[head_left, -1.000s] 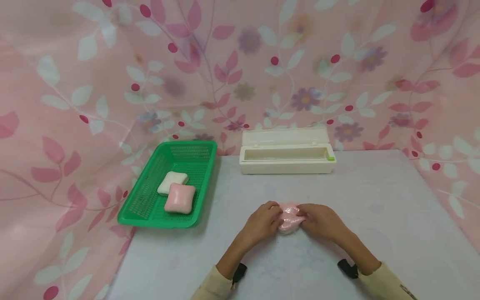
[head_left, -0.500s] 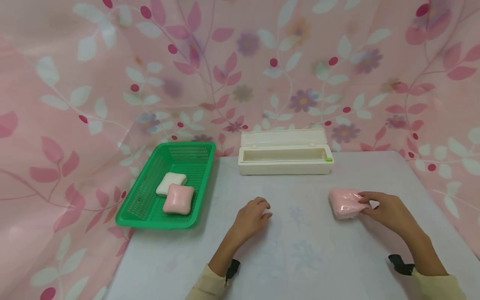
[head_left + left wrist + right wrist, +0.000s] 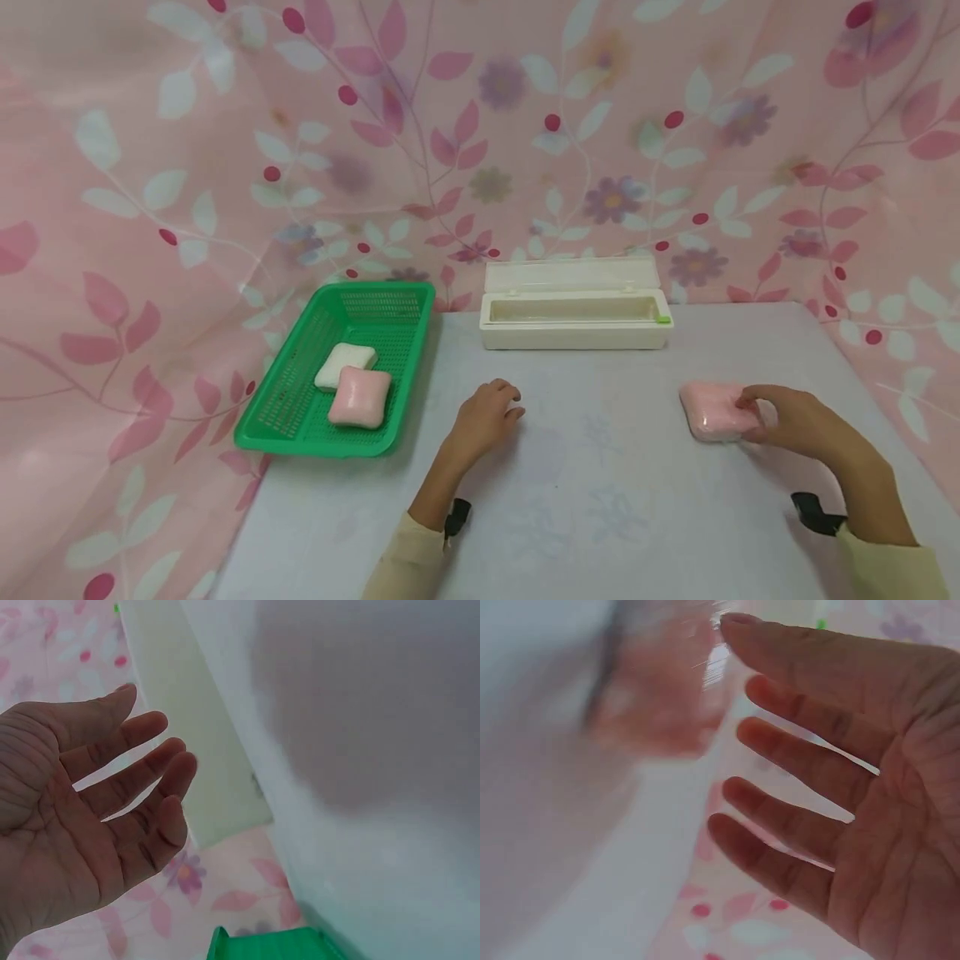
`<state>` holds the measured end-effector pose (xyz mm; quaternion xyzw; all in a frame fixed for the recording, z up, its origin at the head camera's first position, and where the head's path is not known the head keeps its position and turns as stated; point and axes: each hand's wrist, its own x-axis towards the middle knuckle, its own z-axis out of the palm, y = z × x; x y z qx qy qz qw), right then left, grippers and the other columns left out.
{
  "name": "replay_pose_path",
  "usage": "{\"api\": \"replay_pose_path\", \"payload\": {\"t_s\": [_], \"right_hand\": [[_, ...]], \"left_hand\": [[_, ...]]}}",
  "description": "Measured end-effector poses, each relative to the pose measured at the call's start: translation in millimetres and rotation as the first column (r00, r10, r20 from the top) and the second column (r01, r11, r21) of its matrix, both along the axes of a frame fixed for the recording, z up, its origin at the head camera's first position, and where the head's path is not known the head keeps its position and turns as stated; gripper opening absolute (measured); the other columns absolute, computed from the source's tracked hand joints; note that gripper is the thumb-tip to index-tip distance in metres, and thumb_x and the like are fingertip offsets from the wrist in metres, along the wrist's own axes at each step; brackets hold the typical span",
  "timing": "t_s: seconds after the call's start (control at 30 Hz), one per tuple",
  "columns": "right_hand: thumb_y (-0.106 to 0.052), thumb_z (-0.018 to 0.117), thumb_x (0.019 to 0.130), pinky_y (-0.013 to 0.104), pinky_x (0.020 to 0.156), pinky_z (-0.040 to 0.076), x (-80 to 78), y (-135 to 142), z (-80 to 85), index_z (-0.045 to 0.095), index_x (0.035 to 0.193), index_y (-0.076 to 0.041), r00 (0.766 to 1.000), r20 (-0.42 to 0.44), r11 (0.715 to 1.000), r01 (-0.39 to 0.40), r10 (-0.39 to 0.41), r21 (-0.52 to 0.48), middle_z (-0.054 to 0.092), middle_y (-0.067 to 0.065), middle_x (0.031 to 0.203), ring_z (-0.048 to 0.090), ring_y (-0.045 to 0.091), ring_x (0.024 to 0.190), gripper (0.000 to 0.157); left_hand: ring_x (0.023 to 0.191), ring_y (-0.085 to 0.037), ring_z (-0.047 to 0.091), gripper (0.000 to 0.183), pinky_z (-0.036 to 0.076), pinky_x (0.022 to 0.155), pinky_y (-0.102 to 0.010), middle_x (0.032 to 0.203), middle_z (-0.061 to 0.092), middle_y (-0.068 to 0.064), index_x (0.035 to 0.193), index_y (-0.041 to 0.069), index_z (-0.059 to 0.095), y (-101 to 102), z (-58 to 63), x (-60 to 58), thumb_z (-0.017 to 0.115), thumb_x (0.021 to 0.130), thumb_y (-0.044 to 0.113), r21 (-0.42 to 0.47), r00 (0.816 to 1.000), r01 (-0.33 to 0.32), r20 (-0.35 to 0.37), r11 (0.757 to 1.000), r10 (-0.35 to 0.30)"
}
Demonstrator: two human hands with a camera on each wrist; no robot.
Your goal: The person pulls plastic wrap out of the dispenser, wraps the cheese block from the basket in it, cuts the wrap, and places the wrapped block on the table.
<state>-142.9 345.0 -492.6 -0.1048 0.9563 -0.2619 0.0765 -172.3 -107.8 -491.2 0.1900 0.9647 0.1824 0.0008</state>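
A pink soap bar (image 3: 708,410) wrapped in clear, shiny film lies on the right side of the table. My right hand (image 3: 798,425) is at its right edge, with the fingertips over that edge in the head view. In the right wrist view the thumb tip meets the film of the wrapped soap (image 3: 667,705), while the other fingers (image 3: 780,825) are spread apart and curve loosely. My left hand (image 3: 483,421) hovers over the middle of the table, holding nothing. Its relaxed fingers (image 3: 142,787) show in the left wrist view.
A green basket (image 3: 416,375) at the left holds a white soap bar (image 3: 341,362) and a pink soap bar (image 3: 360,398). At the back stands a long white box (image 3: 573,337), its lid raised, with a small green piece (image 3: 663,319) at its right end. A floral curtain hangs behind.
The wrapped soap has moved from between both hands in the middle to the right side with my right hand, whose grip has loosened. My left hand has let go and drawn left.
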Motion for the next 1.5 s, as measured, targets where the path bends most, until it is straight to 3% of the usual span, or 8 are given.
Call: {"api": "replay_pose_path", "payload": {"t_s": [0.2, 0.37, 0.57, 0.73, 1.0, 1.17, 1.37, 1.5], "right_hand": [[-0.049, 0.070, 0.088, 0.063, 0.082, 0.045, -40.1, -31.4, 32.9, 0.060, 0.127, -0.007, 0.999, -0.037, 1.000, 0.031, -0.031, 0.005, 0.059, 0.028, 0.123, 0.057, 0.044, 0.105, 0.058], [-0.049, 0.069, 0.089, 0.054, 0.077, 0.050, -83.8, -60.2, 41.8, 0.062, 0.126, -0.012, 0.988, -0.147, 0.999, 0.041, -0.045, -0.029, 0.066, 0.019, 0.118, 0.065, 0.034, 0.095, 0.053], [-0.038, 0.073, 0.089, 0.047, 0.070, 0.051, -135.1, -88.5, 43.4, 0.066, 0.121, -0.008, 0.975, -0.222, 0.995, -0.006, -0.017, -0.102, 0.067, 0.017, 0.118, 0.066, 0.029, 0.079, 0.044], [-0.030, 0.075, 0.088, 0.055, 0.086, 0.046, -166.1, -105.9, 46.2, 0.070, 0.116, -0.005, 0.982, -0.185, 0.999, -0.046, 0.044, -0.006, 0.068, 0.016, 0.117, 0.061, 0.038, 0.103, 0.039], [-0.024, 0.078, 0.086, 0.053, 0.085, 0.049, -187.0, -124.3, 44.6, 0.072, 0.112, -0.002, 0.984, -0.104, 0.978, -0.125, 0.144, 0.165, 0.070, 0.015, 0.108, 0.062, 0.036, 0.101, 0.034], [-0.017, 0.077, 0.087, 0.051, 0.082, 0.051, -191.5, -128.7, 37.0, 0.073, 0.111, -0.002, 0.985, -0.101, 0.970, -0.117, 0.141, 0.214, 0.071, 0.014, 0.104, 0.064, 0.034, 0.097, 0.029], [-0.009, 0.068, 0.090, 0.052, 0.079, 0.051, -196.5, -128.2, 25.4, 0.078, 0.099, -0.006, 0.992, -0.058, 0.982, -0.105, 0.115, 0.155, 0.072, 0.012, 0.101, 0.064, 0.033, 0.095, 0.013], [-0.006, 0.065, 0.091, 0.044, 0.069, 0.049, -200.4, -127.3, 20.5, 0.076, 0.091, -0.005, 0.985, -0.083, 0.979, -0.140, 0.153, 0.146, 0.069, 0.006, 0.086, 0.060, 0.025, 0.079, 0.011]], "left_hand": [[0.094, -0.027, 0.058, 0.017, 0.051, 0.076, -0.040, 0.111, 0.066, -0.008, 0.106, 0.007, 0.071, -8.4, 23.9, -52.7, 0.070, 0.093, 0.018, 0.011, 0.993, -0.056, -0.104, 0.998, 0.057], [0.094, -0.031, 0.061, 0.015, 0.052, 0.077, -0.042, 0.104, 0.069, -0.010, 0.105, 0.005, 0.072, -6.4, 45.5, -99.7, 0.070, 0.091, 0.011, 0.016, 0.982, -0.009, -0.187, 1.000, 0.012], [0.109, -0.027, 0.062, 0.025, 0.051, 0.089, -0.038, 0.115, 0.069, -0.010, 0.116, 0.005, 0.070, 6.4, 60.9, -145.8, 0.067, 0.091, 0.002, -0.071, 0.997, 0.052, -0.056, 0.996, -0.056], [0.112, -0.026, 0.060, 0.031, 0.050, 0.090, -0.039, 0.122, 0.066, -0.008, 0.125, 0.007, 0.067, 20.1, 58.1, -172.9, 0.066, 0.094, 0.005, -0.182, 0.996, 0.080, 0.057, 0.980, -0.071], [0.110, -0.023, 0.062, 0.031, 0.050, 0.091, -0.037, 0.121, 0.067, -0.006, 0.124, 0.011, 0.069, 29.2, 26.9, -201.5, 0.067, 0.094, 0.008, -0.236, 0.978, 0.189, 0.129, 0.953, -0.162], [0.105, -0.023, 0.063, 0.033, 0.050, 0.089, -0.036, 0.117, 0.069, -0.006, 0.127, 0.011, 0.067, 31.2, 17.1, -206.5, 0.063, 0.096, 0.005, -0.203, 0.971, 0.218, 0.143, 0.955, -0.191], [0.095, -0.019, 0.061, 0.032, 0.050, 0.082, -0.032, 0.113, 0.069, -0.005, 0.111, 0.010, 0.076, 36.4, 10.9, -207.9, 0.056, 0.092, -0.006, -0.204, 0.987, 0.144, 0.106, 0.968, -0.125], [0.071, -0.017, 0.043, 0.026, 0.037, 0.062, -0.028, 0.087, 0.061, -0.005, 0.079, 0.008, 0.071, 40.3, 11.0, -207.5, 0.054, 0.089, -0.009, -0.228, 0.994, 0.099, 0.068, 0.969, -0.086]]}}
